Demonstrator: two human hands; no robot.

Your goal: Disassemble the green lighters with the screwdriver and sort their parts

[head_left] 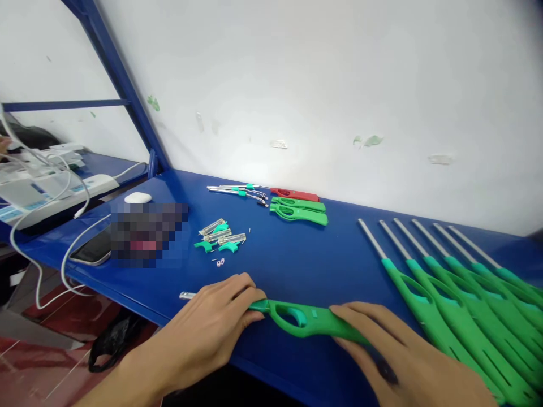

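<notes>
A green long-nosed gas lighter (314, 321) lies crosswise near the table's front edge, held between both hands. My left hand (223, 314) is closed around its neck, and the metal tip pokes out to the left. My right hand (390, 345) wraps the handle end, with fingers over the top and thumb below. The teal trigger shows inside the lighter's loop. Behind the hands lie clear fuel tanks (231, 238) with teal triggers (229, 247) and tiny pink-white pieces (220, 262).
Several green lighters (428, 299) lie in a row at right. Metal nozzles with wires (237, 191), green handle shells (299, 213) and a red one (294, 194) lie along the back. A phone (91, 249), white earbud case (138, 198) and power strip (91, 186) are at left.
</notes>
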